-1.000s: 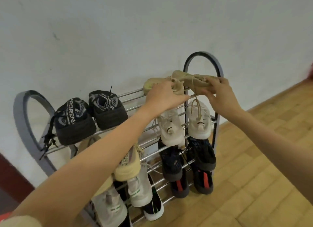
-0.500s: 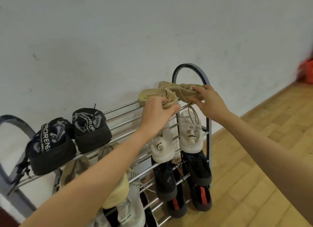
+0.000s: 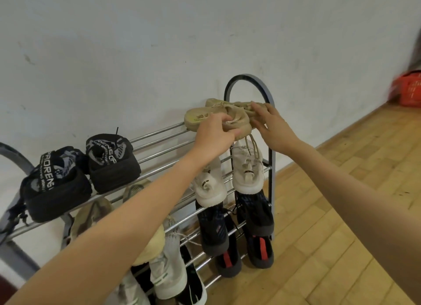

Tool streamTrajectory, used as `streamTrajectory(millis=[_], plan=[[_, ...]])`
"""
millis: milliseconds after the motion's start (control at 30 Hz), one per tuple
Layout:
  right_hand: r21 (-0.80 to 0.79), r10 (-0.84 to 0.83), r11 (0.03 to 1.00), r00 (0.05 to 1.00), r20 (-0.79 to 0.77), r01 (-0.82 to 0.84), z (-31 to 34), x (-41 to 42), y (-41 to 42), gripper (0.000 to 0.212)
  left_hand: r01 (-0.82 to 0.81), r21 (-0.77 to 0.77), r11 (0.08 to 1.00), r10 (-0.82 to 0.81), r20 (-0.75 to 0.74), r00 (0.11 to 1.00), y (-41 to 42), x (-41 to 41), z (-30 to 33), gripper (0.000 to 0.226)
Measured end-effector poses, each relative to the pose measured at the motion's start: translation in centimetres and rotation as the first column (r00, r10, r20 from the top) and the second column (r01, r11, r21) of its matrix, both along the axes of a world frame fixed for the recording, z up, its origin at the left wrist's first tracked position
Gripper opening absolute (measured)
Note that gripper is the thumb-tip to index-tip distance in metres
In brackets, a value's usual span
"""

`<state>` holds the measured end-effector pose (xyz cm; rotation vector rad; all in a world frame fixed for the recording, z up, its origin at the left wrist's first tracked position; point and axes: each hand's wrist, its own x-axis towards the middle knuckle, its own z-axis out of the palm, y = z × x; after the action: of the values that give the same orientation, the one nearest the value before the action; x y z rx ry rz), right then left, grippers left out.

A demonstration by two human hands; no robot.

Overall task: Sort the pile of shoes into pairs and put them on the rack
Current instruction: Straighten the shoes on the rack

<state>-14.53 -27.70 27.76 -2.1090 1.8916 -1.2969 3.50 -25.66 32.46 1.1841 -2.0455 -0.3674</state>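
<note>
Item: tan shoes, one pair, top tier of the rack (image 3: 271, 168), right end, against the wall.
Left hand (image 3: 216, 135): fingers curled round the heel of the left tan shoe (image 3: 205, 118).
Right hand (image 3: 271, 124): fingers spread flat, pressing on the right tan shoe (image 3: 227, 103); no pinch.
Handling note: seat both soles across the rails, toes to the wall, sides touching; tuck the hanging lace before letting go, or it may snag the tier below.
Rack contents: black pair (image 3: 86, 174) top left; white pair (image 3: 227, 179) second tier; dark pairs below; pale shoes lower left, partly hidden.
Red crate (image 3: 407, 88): contents unreadable.
</note>
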Motion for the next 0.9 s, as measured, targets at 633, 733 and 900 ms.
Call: streamTrajectory(millis=[633, 733, 900], plan=[[0.286, -0.138, 0.950, 0.990, 0.027, 0.125, -10.2, 6.7, 7.1, 0.069, -0.110, 0.035, 0.993, 0.094, 0.304, 0.948, 4.0, 6.9, -12.8, 0.064], [0.294, -0.160, 0.944, 0.987, 0.007, 0.150, -9.4, 6.5, 6.5, 0.066, -0.115, 0.131, 0.985, 0.071, 0.301, 0.951, 2.6, 7.1, -13.5, 0.067], [0.286, -0.131, 0.952, 0.989, 0.066, 0.107, -10.0, 5.4, 6.3, 0.052, -0.092, 0.109, 0.990, 0.059, 0.279, 0.958, 1.9, 7.5, -14.8, 0.066]])
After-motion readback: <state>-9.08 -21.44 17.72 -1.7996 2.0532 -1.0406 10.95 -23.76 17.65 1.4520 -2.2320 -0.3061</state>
